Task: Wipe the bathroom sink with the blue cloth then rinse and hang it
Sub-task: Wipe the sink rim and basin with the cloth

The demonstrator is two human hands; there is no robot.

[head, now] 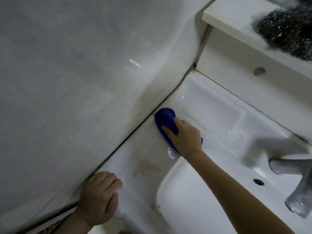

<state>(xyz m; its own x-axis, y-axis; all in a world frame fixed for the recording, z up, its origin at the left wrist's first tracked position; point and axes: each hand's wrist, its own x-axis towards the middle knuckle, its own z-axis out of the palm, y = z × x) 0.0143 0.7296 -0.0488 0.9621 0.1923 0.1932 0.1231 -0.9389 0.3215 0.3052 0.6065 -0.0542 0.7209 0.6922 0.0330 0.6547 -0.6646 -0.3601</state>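
the blue cloth [166,120] lies bunched on the left ledge of the sink [128,157], just beside the dark seam where the ledge meets the glossy wall [67,81]. the right hand [184,137] lies on top of it, fingers fairly straight and spread over the fabric, pressing down. its grip is flat rather than closed round the cloth, and the cloth's near end is hidden under the palm.

the ledge is a narrow strip, with the wall on one side and the drop into the basin [194,200] on the other. past the cloth, open ledge continues to the back corner, where a shallow soap recess [211,108] is moulded in. on the near side it runs past a faint pinkish stain [146,168] to the left hand [99,198]. that hand rests on the ledge against the seam, fingers curled, its grip holding nothing; the forearm is cut off by the bottom edge.

at the right the faucet [295,183] is motion-blurred and partly out of frame, with a small overflow hole [258,181] beside it. above, a white shelf [228,14] carries a dark glittery mass [287,34], too blurred to name.
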